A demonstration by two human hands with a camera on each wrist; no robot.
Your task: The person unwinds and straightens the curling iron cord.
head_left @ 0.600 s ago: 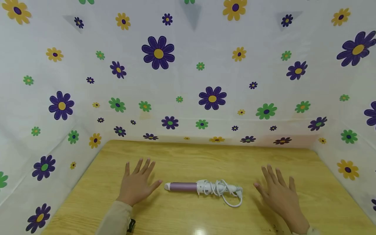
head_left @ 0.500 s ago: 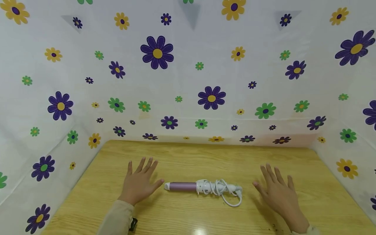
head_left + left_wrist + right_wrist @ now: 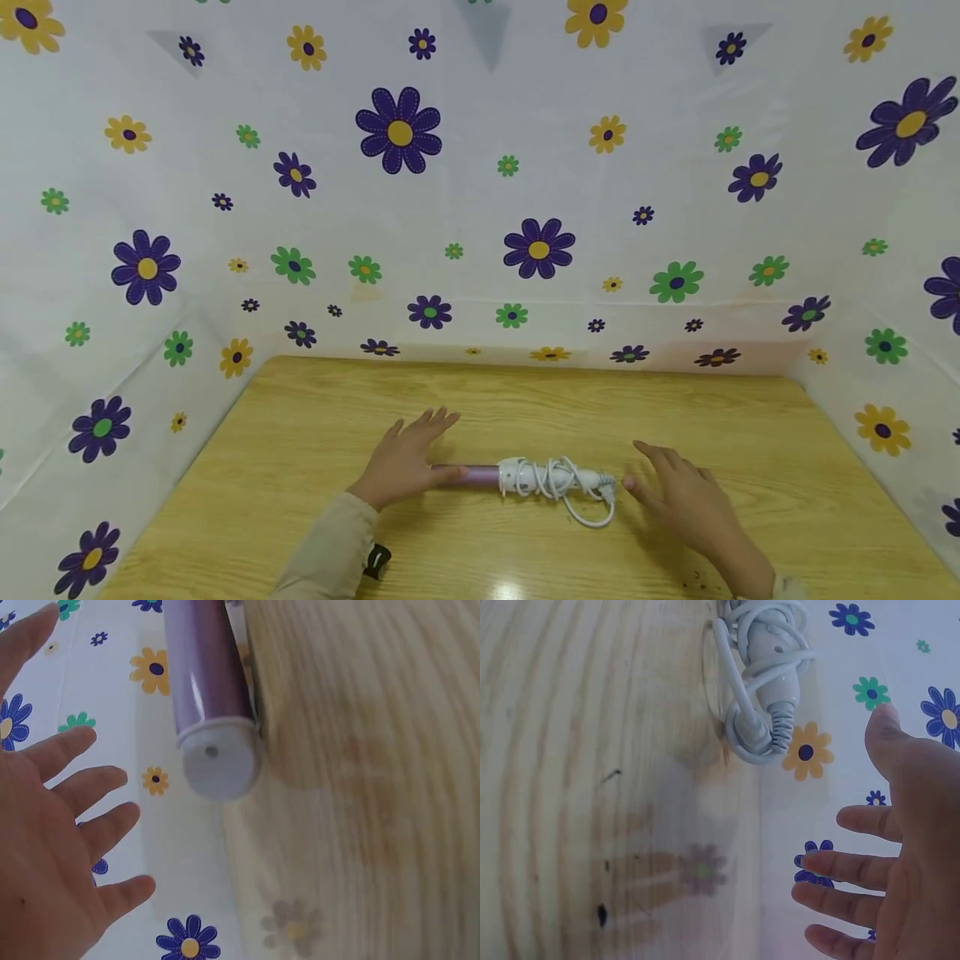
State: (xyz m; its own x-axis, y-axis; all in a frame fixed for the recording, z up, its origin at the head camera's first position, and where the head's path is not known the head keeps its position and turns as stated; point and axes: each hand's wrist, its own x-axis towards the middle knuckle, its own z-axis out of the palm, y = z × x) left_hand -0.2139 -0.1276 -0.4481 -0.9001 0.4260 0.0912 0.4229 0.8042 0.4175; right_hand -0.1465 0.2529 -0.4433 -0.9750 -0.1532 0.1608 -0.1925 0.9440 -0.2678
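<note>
A curling iron [image 3: 483, 476] with a purple barrel and a white handle lies across the wooden table. Its white cord [image 3: 557, 481] is wound around the handle, and one loop hangs toward the near side. My left hand [image 3: 405, 462] hovers over the barrel's tip, fingers spread, and hides that end in the head view. The left wrist view shows the white end cap [image 3: 220, 761] apart from the fingers. Just right of the cord end is my right hand [image 3: 690, 504], fingers extended and holding nothing. In the right wrist view a gap separates it from the handle [image 3: 775, 671].
The wooden table [image 3: 525, 408] is bordered at the back and sides by a white flower-printed sheet [image 3: 465, 200]. Small dark specks [image 3: 696, 578] lie on the wood near the right forearm. A black clip-like piece [image 3: 377, 561] shows by the left sleeve.
My left hand has moved right, from beside the curling iron to over its barrel tip. The right hand has come slightly left toward the cord end. The curling iron stays in place.
</note>
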